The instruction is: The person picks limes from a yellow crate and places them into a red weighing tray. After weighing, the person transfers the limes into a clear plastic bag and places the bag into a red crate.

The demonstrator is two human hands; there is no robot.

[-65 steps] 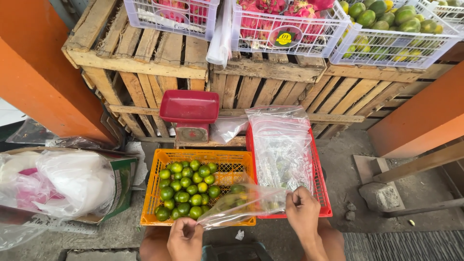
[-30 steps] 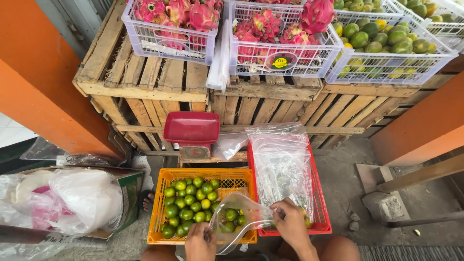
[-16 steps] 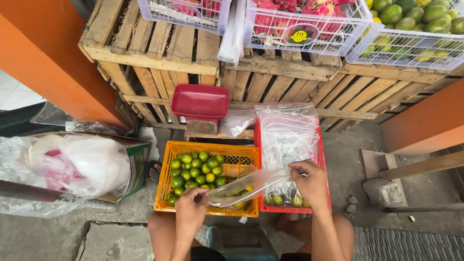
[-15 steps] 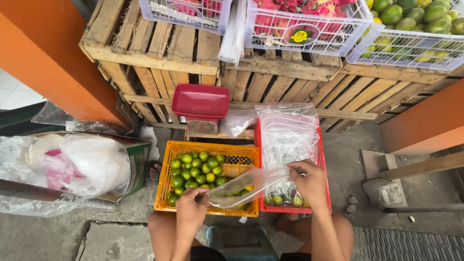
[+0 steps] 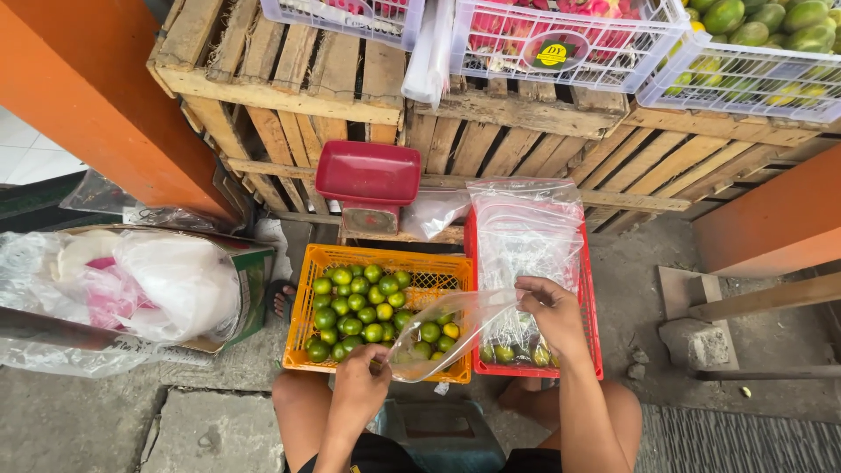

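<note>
My left hand [image 5: 359, 385] and my right hand [image 5: 550, 313] hold a clear plastic bag [image 5: 442, 331] stretched between them, with a few green limes inside it. The bag hangs over the right end of an orange basket [image 5: 385, 260] filled with several green limes [image 5: 355, 307]. My left hand grips the bag's lower left edge at the basket's near rim. My right hand pinches the bag's upper right edge above a red basket [image 5: 591, 307], which holds a stack of clear plastic bags [image 5: 526, 236] and a few limes at its near end.
A red weighing scale [image 5: 368, 180] stands behind the orange basket, against wooden pallets [image 5: 526, 140]. White crates of pink dragon fruit [image 5: 561, 35] and green mangoes [image 5: 753, 61] sit on top. A box with white plastic bags [image 5: 131, 289] is at left, orange pillars on both sides.
The view has shifted slightly. My right hand has lifted the bag's edge over the red basket and my left hand has moved back to the orange basket's near rim, stretching the bag.
</note>
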